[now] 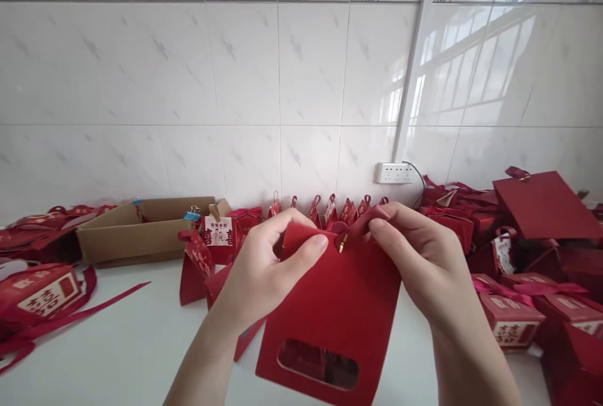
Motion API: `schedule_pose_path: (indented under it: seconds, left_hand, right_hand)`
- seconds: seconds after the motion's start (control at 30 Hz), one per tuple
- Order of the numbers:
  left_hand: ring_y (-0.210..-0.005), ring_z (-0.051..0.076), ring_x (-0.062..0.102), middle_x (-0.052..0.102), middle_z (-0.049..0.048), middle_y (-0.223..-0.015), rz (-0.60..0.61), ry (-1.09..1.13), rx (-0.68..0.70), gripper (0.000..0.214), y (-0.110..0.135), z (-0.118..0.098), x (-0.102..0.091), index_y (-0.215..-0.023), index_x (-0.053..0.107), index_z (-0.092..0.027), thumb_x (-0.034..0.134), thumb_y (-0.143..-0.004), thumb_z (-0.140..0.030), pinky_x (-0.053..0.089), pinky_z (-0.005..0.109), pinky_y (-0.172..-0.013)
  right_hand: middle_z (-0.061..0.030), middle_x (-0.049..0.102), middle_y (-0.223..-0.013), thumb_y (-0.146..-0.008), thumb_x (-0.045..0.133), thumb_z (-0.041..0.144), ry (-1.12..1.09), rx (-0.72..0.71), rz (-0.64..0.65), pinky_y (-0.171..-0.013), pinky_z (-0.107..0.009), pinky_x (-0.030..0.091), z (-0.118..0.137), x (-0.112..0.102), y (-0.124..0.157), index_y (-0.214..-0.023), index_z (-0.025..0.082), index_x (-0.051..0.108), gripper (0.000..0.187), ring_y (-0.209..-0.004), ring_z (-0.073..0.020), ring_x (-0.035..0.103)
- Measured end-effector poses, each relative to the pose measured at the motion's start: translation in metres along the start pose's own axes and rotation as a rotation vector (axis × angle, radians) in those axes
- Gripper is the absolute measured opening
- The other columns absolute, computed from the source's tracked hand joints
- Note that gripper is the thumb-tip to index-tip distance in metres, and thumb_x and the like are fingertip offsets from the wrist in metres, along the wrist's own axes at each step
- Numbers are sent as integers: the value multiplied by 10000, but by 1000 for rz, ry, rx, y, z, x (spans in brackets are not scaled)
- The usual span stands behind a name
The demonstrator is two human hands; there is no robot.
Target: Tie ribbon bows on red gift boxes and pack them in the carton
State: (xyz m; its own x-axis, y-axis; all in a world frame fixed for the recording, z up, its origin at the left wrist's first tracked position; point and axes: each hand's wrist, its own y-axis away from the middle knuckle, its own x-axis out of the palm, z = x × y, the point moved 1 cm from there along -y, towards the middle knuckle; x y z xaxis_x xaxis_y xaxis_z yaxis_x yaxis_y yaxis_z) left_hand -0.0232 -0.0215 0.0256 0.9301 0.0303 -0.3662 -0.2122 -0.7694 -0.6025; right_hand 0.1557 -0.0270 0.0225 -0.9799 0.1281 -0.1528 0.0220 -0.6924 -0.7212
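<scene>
A red paper gift box [330,305] with a rounded clear window near its lower edge hangs upright in front of me. My left hand [277,261] grips its top left edge, thumb on the near face and fingers behind. At the top, a dark red ribbon [362,224] passes through the box, with a small gold tie [343,242] at its base. My right hand [414,249] pinches that ribbon between thumb and fingers, just right of the gold tie. Behind my left wrist, other red boxes [195,268] stand partly hidden.
An open cardboard box [155,242] with blue clips stands at the back left. Red boxes with ribbons [47,293] lie at the left. More red boxes [513,312] are piled at the right. A white power strip [394,173] is on the tiled wall.
</scene>
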Motion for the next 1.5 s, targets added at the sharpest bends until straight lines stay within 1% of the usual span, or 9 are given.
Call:
schedule_pose_path:
  seconds: [0.17, 0.33, 0.5, 0.57, 0.67, 0.77, 0.9, 1.03, 1.5]
  left_hand:
    - [-833, 146, 635, 669, -4, -889, 53, -99, 55, 162, 2, 1, 9, -947, 645, -273, 551, -815, -252, 506, 207, -649]
    - [-500, 84, 450, 510, -32, -575, 142, -32, 5, 306, 3, 0, 20, -683, 593, -209, 462, -874, -409, 351, 193, -429]
    - [-449, 73, 255, 271, -43, -500, 5, -180, 61, 414, 4, 2, 28, -536, 415, -177, 452, -880, -406, 207, 221, -388]
    - [-441, 72, 242, 269, -44, -492, -67, -264, 104, 407, 5, 2, 27, -539, 415, -179, 447, -883, -393, 196, 228, -389]
    - [-431, 69, 263, 303, -45, -484, -202, -352, 132, 395, 6, 0, 22, -556, 450, -182, 453, -881, -405, 211, 220, -383]
    - [-433, 70, 304, 347, -42, -478, -272, -392, 167, 383, 8, -4, 18, -562, 487, -186, 465, -880, -397, 238, 209, -384]
    - [-415, 70, 323, 374, -46, -445, -297, -444, 254, 369, 11, -9, 19, -554, 508, -190, 467, -886, -346, 258, 211, -389]
    - [-396, 65, 343, 414, -50, -441, -329, -475, 290, 362, 14, -13, 18, -557, 523, -194, 476, -887, -337, 274, 210, -388]
    - [-389, 62, 254, 276, -51, -435, -344, -511, 364, 414, 16, -14, 17, -501, 412, -182, 474, -887, -319, 263, 208, -385]
  right_hand:
    - [18, 606, -620, -872, 523, 264, 139, -46, 20, -513, -161, 444, 6, -3, 1, -686, 165, 605, 227, -569, -88, 569]
    - [13, 613, -637, -875, 532, 272, 208, -87, 135, -528, -177, 435, 10, -5, 3, -678, 166, 641, 248, -590, -92, 566]
    - [8, 622, -646, -861, 558, 276, 291, -118, 51, -533, -193, 457, 4, -3, 5, -762, 180, 670, 178, -605, -104, 579]
    - [6, 642, -706, -851, 572, 270, 276, -138, 27, -571, -205, 491, 3, -2, 7, -921, 192, 659, 136, -644, -113, 604]
    - [-12, 654, -867, -829, 593, 239, 272, -187, 99, -630, -221, 521, 6, -1, 12, -1119, 219, 564, 292, -764, -131, 628]
    - [-26, 633, -956, -822, 596, 202, 364, -275, 179, -649, -212, 522, 12, -1, 18, -1024, 222, 591, 203, -829, -134, 620]
    - [-31, 625, -947, -838, 577, 188, 432, -364, 120, -641, -209, 526, 16, 1, 22, -970, 220, 606, 139, -811, -133, 619]
    - [-27, 637, -916, -843, 581, 212, 454, -366, 55, -584, -201, 519, 16, 4, 25, -997, 234, 619, 160, -745, -128, 624]
    - [10, 665, -792, -820, 602, 184, 450, -336, -75, -528, -195, 507, 20, 11, 31, -874, 231, 636, 79, -632, -115, 611]
